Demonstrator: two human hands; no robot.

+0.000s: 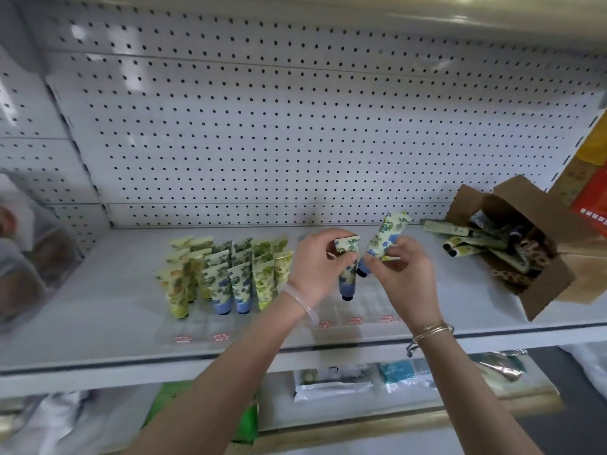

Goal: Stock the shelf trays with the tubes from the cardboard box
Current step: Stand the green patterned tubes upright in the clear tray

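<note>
Left hand [314, 265] pinches tube [348, 278]; right hand [404, 274], tilted tube [388, 234].

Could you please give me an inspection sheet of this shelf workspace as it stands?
Surface: white shelf, holding clear trays with red labels.
Job's things: stocked tubes stand cap-down in the left trays; cardboard box lies tipped at right, loose tubes spilling out.
Clutter: blurred plastic-wrapped bundle at the left end.
Hands: left hand grips an upright tube; right hand pinches a tilted tube.
Cables: nothing seen.
Surroundings: pegboard behind; packets on the shelf below.
</note>
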